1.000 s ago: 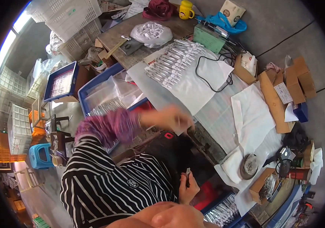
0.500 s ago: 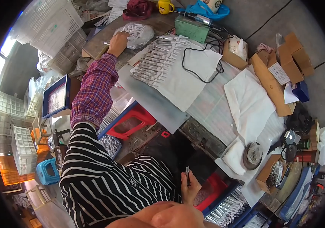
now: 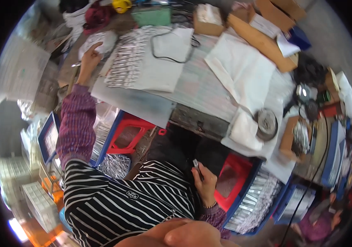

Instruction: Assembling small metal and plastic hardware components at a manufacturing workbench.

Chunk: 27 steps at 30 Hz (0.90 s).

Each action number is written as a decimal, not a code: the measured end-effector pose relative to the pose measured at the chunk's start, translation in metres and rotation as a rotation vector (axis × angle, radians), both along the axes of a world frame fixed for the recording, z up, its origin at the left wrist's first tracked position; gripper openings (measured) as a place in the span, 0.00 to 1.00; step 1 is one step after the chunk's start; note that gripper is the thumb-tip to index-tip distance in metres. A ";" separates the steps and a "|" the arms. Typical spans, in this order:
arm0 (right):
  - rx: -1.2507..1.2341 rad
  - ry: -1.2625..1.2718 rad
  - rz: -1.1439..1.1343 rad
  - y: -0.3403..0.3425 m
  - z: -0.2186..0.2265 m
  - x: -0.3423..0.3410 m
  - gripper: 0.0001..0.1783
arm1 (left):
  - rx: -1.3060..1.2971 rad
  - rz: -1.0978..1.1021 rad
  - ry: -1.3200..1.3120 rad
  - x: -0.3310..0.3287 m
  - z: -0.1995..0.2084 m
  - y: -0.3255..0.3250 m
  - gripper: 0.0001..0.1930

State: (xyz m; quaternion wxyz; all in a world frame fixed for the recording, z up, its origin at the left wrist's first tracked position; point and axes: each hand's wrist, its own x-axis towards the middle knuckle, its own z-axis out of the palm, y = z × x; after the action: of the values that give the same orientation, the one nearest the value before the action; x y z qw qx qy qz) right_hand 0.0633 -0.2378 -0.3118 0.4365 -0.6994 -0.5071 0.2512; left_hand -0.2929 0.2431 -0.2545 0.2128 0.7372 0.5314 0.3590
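At the upper left, my left hand (image 3: 90, 57) reaches to a clear plastic bag (image 3: 106, 40) of small white pieces. Its index finger is stretched over the bag while the other fingers curl. A thin silver piece (image 3: 76, 64) juts from the side of this hand; most of it is hidden. Low in front of my body, my right hand (image 3: 205, 183) pinches a small silver metal piece (image 3: 195, 163), its tip pointing up. Beside the bag, slim silver-and-white parts (image 3: 126, 57) lie in rows on a white sheet (image 3: 159, 74).
A black cable (image 3: 153, 49) loops over the sheet. Behind stand a green box (image 3: 152, 17) and an open carton (image 3: 208, 28). A round dish (image 3: 267, 124) sits at the right. Blue trays of silver parts (image 3: 250, 201) flank red stools (image 3: 127, 133). Another person (image 3: 318, 224) is at lower right.
The whole view has swung, shifting the table up and left. My left index finger now lifts clear over the bag. My right hand still pinches its metal piece, with more of its sleeve showing.
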 end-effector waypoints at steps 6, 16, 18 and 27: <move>-0.008 0.010 0.029 0.003 0.012 0.004 0.15 | -0.476 -0.377 -0.371 0.112 0.021 -0.140 0.17; 0.076 -0.059 -0.021 0.003 0.028 0.012 0.17 | -1.140 -0.720 -0.437 0.224 -0.009 -0.282 0.08; 0.062 -0.051 -0.019 0.002 0.027 0.013 0.17 | -1.174 -0.721 -0.456 0.232 -0.021 -0.292 0.09; 0.040 -0.073 -0.011 0.002 0.021 0.015 0.19 | -1.236 -0.718 -0.446 0.237 -0.036 -0.304 0.08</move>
State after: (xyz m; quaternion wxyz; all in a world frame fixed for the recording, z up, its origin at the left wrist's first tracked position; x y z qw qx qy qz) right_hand 0.0780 -0.2358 -0.2912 0.4329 -0.7020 -0.5238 0.2131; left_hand -0.0560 -0.0611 -0.2903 0.7950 0.5212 0.3072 0.0444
